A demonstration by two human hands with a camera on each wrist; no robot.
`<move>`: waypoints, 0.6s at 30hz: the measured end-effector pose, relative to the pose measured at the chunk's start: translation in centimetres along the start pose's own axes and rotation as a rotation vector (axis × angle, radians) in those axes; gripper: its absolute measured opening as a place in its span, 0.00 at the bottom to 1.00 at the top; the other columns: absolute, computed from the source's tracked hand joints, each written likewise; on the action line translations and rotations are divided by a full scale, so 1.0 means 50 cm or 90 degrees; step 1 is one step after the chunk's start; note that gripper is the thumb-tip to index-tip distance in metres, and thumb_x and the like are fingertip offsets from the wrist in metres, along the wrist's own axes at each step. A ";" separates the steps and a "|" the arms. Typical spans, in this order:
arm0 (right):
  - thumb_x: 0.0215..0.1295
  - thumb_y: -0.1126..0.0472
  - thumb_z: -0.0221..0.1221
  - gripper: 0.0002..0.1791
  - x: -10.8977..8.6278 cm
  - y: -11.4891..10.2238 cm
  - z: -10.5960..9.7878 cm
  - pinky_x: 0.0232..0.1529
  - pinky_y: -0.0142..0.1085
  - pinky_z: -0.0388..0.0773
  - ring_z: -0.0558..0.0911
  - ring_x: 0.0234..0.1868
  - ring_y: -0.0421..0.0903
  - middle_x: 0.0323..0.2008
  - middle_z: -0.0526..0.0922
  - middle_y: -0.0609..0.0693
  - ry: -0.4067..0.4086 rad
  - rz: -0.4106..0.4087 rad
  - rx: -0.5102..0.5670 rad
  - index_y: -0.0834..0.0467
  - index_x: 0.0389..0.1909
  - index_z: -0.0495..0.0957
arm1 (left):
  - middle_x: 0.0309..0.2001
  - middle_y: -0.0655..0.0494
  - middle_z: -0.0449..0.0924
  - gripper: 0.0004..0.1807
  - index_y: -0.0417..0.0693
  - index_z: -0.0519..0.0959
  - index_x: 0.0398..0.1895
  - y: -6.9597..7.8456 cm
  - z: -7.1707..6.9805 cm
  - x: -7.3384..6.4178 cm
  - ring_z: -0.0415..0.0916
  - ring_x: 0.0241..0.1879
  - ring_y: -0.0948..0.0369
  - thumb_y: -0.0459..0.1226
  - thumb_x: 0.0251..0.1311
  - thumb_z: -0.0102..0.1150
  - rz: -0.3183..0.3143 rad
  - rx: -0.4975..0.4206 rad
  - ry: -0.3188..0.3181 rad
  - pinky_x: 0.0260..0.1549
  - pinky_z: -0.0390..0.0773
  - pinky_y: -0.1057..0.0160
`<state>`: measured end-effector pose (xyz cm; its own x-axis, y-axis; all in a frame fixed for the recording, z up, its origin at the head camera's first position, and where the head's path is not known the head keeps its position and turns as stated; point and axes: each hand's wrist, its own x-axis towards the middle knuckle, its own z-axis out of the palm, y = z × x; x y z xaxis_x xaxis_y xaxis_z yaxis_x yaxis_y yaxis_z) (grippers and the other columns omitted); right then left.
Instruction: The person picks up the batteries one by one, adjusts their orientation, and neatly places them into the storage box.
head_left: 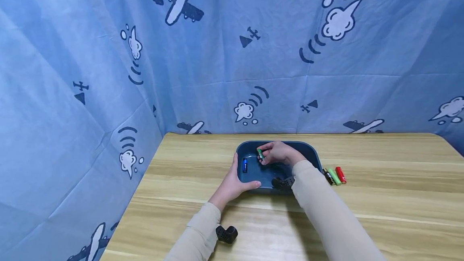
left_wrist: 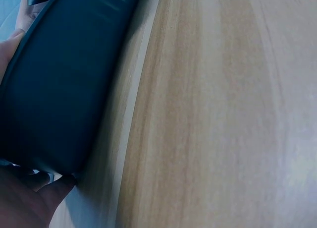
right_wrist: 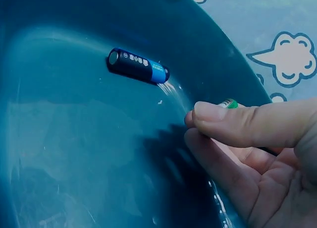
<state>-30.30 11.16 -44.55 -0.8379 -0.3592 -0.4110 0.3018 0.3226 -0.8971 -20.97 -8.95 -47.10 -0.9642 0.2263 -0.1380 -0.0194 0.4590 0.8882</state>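
Head view: the basin (head_left: pixel 259 175) stands on the tabletop (head_left: pixel 391 196), towards its far edge. The left hand (head_left: pixel 232 180) grips the basin's near left corner, its thumb over the near rim and its fingers along the left wall. The right hand (head_left: pixel 278 152) pinches the green battery (head_left: pixel 260 154) above the far part of the basin. The blue battery (head_left: pixel 245 165) lies in the basin at the left. Just right of the basin, a light green battery (head_left: pixel 334 177) lies between a red battery (head_left: pixel 341 175) on its right and black batteries (head_left: pixel 328 176) on its left; how many are black is hard to tell. A printed blue curtain (head_left: pixel 275 51) hangs at the far and left sides.

Left wrist view: the basin's outer wall fills the left, the left hand's thumb over its rim and other fingers against its outside.

Right wrist view: the blue battery lies on its side beside the basin's wall. The green battery shows only its end above the right hand's thumb.
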 end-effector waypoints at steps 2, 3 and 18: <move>0.48 0.77 0.64 0.31 0.003 0.002 0.002 0.45 0.42 0.78 0.82 0.34 0.46 0.38 0.81 0.59 -0.004 -0.005 -0.018 0.67 0.57 0.71 | 0.72 0.47 0.42 0.62 0.56 0.33 0.73 0.000 -0.001 -0.001 0.46 0.69 0.48 0.53 0.46 0.68 0.000 0.000 -0.001 0.63 0.53 0.45; 0.47 0.76 0.65 0.30 0.002 0.002 0.003 0.43 0.40 0.79 0.81 0.34 0.46 0.36 0.81 0.58 -0.008 -0.011 -0.031 0.68 0.56 0.71 | 0.72 0.47 0.42 0.62 0.56 0.33 0.73 0.000 -0.001 0.000 0.46 0.69 0.48 0.53 0.46 0.68 0.002 -0.001 -0.002 0.63 0.53 0.45; 0.44 0.71 0.70 0.27 0.026 0.000 0.036 0.37 0.42 0.80 0.76 0.28 0.45 0.24 0.76 0.51 0.017 -0.015 -0.201 0.67 0.49 0.74 | 0.72 0.47 0.42 0.62 0.56 0.32 0.73 -0.008 -0.001 -0.001 0.46 0.69 0.48 0.54 0.47 0.68 0.012 -0.013 -0.008 0.62 0.54 0.44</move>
<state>-30.57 9.14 -45.37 -0.8556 -0.3480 -0.3831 0.1297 0.5724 -0.8097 -20.95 -9.21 -47.44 -0.9610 0.2459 -0.1268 -0.0071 0.4364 0.8997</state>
